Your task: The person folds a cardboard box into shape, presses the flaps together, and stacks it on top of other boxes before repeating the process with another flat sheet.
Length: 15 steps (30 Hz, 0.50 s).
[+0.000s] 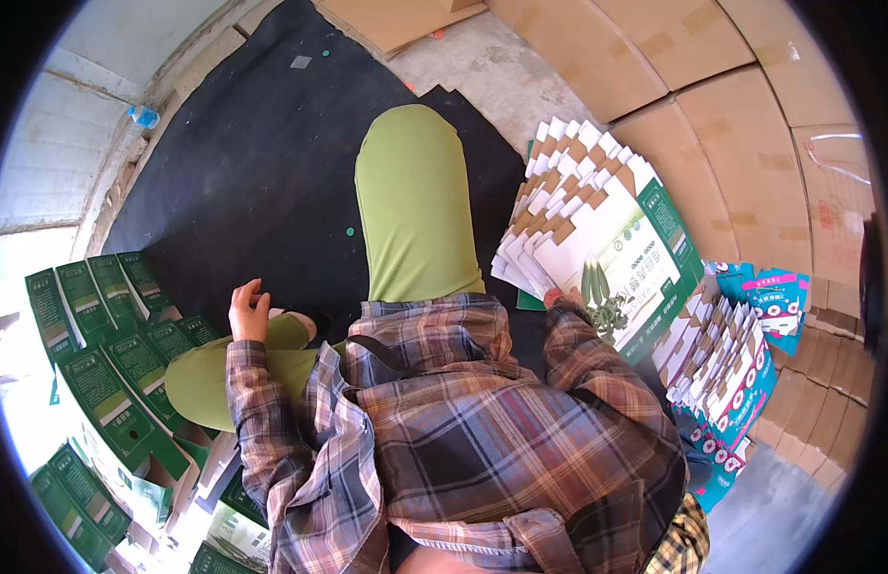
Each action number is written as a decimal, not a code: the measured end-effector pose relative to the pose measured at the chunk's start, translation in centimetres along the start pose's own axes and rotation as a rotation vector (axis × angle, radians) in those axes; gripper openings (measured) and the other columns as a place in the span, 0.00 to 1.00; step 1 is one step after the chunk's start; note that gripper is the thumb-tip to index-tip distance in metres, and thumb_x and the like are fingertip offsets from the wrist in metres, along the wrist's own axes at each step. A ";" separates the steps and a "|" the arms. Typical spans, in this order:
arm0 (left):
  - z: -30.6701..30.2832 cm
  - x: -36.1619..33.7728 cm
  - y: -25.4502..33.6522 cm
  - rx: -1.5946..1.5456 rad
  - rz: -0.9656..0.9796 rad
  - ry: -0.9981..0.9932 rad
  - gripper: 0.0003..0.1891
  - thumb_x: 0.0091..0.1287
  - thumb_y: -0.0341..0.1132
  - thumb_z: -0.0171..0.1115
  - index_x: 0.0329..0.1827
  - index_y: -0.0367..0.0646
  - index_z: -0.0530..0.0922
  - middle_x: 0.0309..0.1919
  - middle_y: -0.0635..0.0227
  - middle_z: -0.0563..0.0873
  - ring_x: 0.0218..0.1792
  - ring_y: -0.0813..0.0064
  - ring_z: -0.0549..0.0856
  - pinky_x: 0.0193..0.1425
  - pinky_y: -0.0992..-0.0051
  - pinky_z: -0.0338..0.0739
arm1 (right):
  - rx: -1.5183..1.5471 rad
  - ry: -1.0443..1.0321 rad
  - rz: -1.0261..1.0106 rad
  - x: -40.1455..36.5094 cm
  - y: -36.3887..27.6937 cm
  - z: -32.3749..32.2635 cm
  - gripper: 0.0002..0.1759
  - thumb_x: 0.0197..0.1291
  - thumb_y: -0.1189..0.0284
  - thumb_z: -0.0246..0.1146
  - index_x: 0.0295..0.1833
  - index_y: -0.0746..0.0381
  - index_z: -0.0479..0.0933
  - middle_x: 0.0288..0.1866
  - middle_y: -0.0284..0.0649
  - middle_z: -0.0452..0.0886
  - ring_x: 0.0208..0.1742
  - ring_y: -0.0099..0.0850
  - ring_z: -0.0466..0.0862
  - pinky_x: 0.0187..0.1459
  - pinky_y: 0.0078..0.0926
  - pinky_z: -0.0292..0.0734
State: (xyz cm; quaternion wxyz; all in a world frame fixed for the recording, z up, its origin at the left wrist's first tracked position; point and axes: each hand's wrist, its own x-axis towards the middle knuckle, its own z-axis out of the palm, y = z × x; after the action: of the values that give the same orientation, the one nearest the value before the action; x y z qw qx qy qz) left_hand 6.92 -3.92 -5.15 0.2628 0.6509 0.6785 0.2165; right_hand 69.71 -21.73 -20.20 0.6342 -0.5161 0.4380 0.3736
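Observation:
My left hand [250, 310] is raised above my bent left leg, its fingers loosely curled and apart, with nothing in it. My right hand [556, 298] is at the lower left edge of a fanned stack of flat green and white printed cartons [616, 249] on my right. Most of its fingers are hidden by the sleeve and the cartons, so its grip is unclear. The top carton shows green vegetables and a dark green side panel. Folded green cartons [119, 402] stand in rows on my left.
Large brown boxes [741, 143] are stacked at the right. Blue and pink cartons [750, 383] lie behind the green stack. A black mat [262, 143] covers the floor ahead. A bottle [144, 117] lies by the left wall, and flat cardboard [396, 21] is at the top.

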 end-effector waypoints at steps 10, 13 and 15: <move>-0.1 0.5 0.8 -0.068 -0.019 -0.015 0.17 0.55 0.26 0.65 0.49 0.41 0.80 0.39 0.64 0.81 0.34 0.75 0.82 0.36 0.76 0.79 | 0.314 -0.140 -0.406 -6.4 -1.6 7.6 0.24 0.59 0.49 0.62 0.42 0.60 0.72 0.24 0.34 0.72 0.19 0.25 0.68 0.20 0.20 0.68; -0.4 0.5 1.5 -0.097 -0.020 -0.008 0.17 0.55 0.26 0.65 0.49 0.41 0.80 0.37 0.64 0.82 0.34 0.75 0.82 0.37 0.76 0.79 | 0.288 -0.155 -0.602 -9.7 -3.3 11.3 0.18 0.62 0.57 0.61 0.42 0.62 0.72 0.23 0.36 0.74 0.16 0.25 0.66 0.20 0.20 0.66; -0.6 0.8 1.6 -0.100 -0.024 0.005 0.17 0.55 0.26 0.65 0.49 0.41 0.80 0.37 0.64 0.82 0.34 0.75 0.82 0.37 0.76 0.79 | 0.290 -0.052 -0.684 -13.5 -3.3 14.5 0.16 0.61 0.59 0.62 0.41 0.62 0.73 0.26 0.34 0.75 0.21 0.24 0.69 0.24 0.21 0.68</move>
State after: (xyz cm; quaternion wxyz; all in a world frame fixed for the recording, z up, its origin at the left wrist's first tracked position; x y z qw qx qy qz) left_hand 7.75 -3.03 -3.74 0.2960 0.6282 0.6753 0.2483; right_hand 70.63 -8.42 -5.20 0.7997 -0.5277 0.2726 0.0872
